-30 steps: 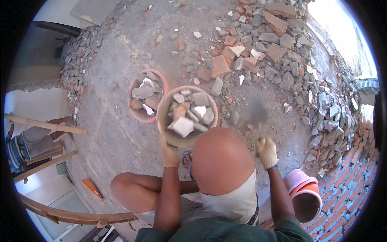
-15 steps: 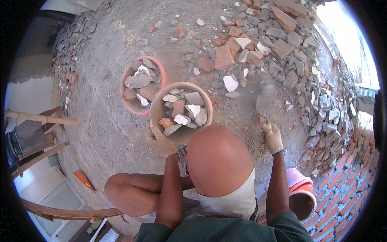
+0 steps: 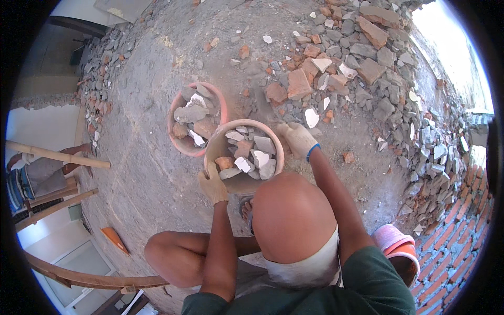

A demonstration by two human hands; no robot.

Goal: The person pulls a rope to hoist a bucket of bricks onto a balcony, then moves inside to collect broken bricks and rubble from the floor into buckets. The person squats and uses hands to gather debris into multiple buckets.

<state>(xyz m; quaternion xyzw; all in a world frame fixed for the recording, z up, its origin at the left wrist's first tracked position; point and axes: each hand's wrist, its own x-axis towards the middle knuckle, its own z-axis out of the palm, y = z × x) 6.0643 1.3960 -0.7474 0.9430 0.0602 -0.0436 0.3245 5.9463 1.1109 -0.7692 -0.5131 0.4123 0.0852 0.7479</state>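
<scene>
You are squatting with both arms reaching forward, your gloved left hand (image 3: 212, 184) and gloved right hand (image 3: 297, 139) both curling closed in a grip.

bare ground (image 3: 157, 173) left; second bucket (image 3: 195, 118), rubble heap (image 3: 367, 68) beyond

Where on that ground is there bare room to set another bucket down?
Bare ground lies left of the far bucket, toward the rubble strip along the edge, and beyond it. Right of the near bucket, which both gloved hands hold, the rubble heap crowds the ground.
</scene>
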